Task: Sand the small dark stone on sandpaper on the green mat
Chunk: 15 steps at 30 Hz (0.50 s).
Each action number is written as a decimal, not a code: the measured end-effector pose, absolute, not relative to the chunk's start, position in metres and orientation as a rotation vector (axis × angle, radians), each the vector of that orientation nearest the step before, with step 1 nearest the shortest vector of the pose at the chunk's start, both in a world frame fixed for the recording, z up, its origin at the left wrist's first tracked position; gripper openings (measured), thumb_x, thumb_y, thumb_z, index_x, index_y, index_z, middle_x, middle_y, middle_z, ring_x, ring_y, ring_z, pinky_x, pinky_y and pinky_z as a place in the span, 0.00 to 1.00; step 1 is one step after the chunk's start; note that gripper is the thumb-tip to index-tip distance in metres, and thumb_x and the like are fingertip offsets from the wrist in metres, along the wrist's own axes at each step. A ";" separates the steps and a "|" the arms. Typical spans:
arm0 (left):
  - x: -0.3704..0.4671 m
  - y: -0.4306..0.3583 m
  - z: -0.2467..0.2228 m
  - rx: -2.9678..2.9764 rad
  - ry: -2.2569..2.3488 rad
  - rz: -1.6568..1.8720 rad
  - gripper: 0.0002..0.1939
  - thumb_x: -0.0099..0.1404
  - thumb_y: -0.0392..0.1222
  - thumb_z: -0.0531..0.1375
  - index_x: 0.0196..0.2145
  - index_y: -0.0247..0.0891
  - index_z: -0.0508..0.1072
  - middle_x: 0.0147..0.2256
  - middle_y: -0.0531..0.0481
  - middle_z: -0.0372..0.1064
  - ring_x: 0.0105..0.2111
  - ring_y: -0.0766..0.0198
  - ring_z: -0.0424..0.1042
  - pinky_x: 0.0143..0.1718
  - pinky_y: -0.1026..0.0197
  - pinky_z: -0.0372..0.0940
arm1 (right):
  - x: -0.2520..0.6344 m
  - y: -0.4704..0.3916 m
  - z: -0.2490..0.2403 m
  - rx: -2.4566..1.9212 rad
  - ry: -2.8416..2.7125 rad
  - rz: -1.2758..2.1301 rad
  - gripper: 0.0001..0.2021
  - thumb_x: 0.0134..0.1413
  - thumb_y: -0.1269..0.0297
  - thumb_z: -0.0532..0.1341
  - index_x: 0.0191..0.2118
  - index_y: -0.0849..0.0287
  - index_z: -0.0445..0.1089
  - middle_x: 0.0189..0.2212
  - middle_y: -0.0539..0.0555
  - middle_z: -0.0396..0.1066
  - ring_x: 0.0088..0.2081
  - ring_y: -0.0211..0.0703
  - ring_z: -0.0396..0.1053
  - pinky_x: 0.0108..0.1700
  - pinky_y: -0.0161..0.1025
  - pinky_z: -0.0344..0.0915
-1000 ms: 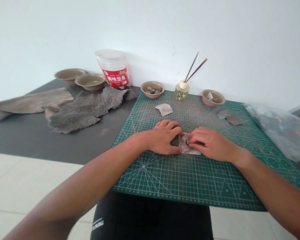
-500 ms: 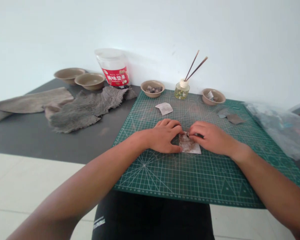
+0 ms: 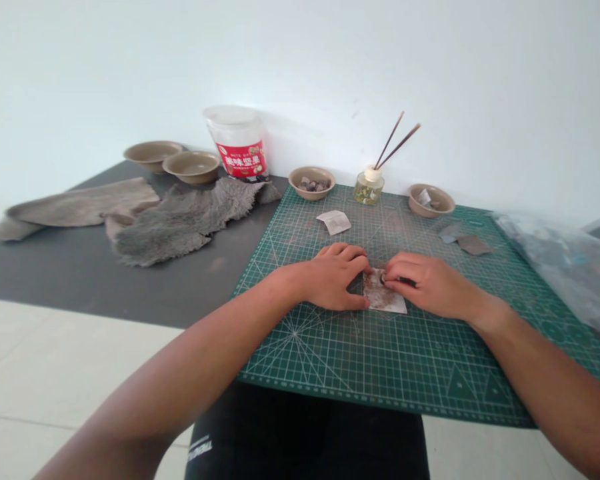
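Observation:
A small white paper piece, smudged brown over much of its face, lies flat on the green cutting mat. My left hand rests at its left side, fingers spread, with thumb and forefinger on the paper's left edge. Over the upper right of the paper, my right hand is closed in a pinch. A small dark object shows between its fingers, its tip touching the smudged face; most of it is hidden, so I cannot tell its kind.
Behind my hands are a creased paper, a bowl of stone-like lumps, a reed diffuser and another bowl. Grey-brown scraps and a plastic bag lie right. Leftward are furry hide, two bowls and a plastic tub.
The whole view has shifted slightly. Against the paper, my right hand's fingertips have moved a little toward me. My left hand keeps its place on the paper's edge.

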<state>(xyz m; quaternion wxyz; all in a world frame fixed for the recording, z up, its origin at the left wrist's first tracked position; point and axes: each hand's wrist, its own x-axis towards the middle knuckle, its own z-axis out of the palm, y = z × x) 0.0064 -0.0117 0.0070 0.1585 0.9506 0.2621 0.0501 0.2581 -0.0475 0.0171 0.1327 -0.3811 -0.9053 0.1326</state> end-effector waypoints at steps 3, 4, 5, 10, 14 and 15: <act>0.006 -0.013 0.008 2.724 0.756 0.145 0.29 0.65 0.61 0.59 0.58 0.43 0.65 0.63 0.44 0.55 0.64 0.45 0.51 0.63 0.43 0.50 | 0.259 -0.052 0.017 -1.077 -2.610 0.400 0.07 0.66 0.65 0.58 0.39 0.55 0.73 0.39 0.54 0.75 0.41 0.45 0.73 0.45 0.44 0.69; 0.005 -0.013 0.008 2.725 0.758 0.143 0.29 0.65 0.60 0.59 0.58 0.43 0.65 0.63 0.43 0.55 0.64 0.45 0.51 0.63 0.43 0.50 | 0.257 -0.054 0.016 -1.048 -2.616 0.417 0.07 0.66 0.65 0.58 0.38 0.55 0.73 0.39 0.54 0.75 0.41 0.45 0.73 0.45 0.44 0.69; 0.005 -0.013 0.008 2.725 0.758 0.138 0.29 0.66 0.60 0.59 0.58 0.42 0.65 0.63 0.43 0.55 0.64 0.45 0.50 0.64 0.43 0.50 | 0.255 -0.055 0.015 -1.016 -2.628 0.437 0.07 0.66 0.65 0.58 0.38 0.55 0.73 0.39 0.54 0.75 0.41 0.45 0.73 0.45 0.43 0.69; 0.005 -0.013 0.006 2.722 0.764 0.106 0.32 0.66 0.62 0.58 0.60 0.42 0.62 0.65 0.42 0.51 0.66 0.44 0.48 0.65 0.43 0.48 | 0.248 -0.053 0.012 -1.065 -2.637 0.304 0.08 0.66 0.66 0.57 0.39 0.56 0.73 0.41 0.56 0.75 0.44 0.47 0.72 0.47 0.45 0.68; 0.006 -0.014 0.006 2.707 0.792 0.081 0.32 0.66 0.63 0.58 0.59 0.42 0.63 0.66 0.42 0.50 0.67 0.45 0.45 0.66 0.44 0.46 | 0.255 -0.051 0.018 -1.191 -2.627 0.271 0.07 0.65 0.65 0.58 0.37 0.57 0.73 0.37 0.54 0.75 0.40 0.46 0.72 0.44 0.44 0.67; 0.006 -0.014 0.006 2.703 0.795 0.079 0.32 0.66 0.63 0.58 0.60 0.42 0.62 0.66 0.42 0.49 0.67 0.45 0.45 0.66 0.45 0.46 | 0.256 -0.052 0.020 -1.158 -2.652 0.322 0.06 0.65 0.65 0.59 0.37 0.56 0.73 0.36 0.54 0.74 0.40 0.45 0.72 0.43 0.43 0.67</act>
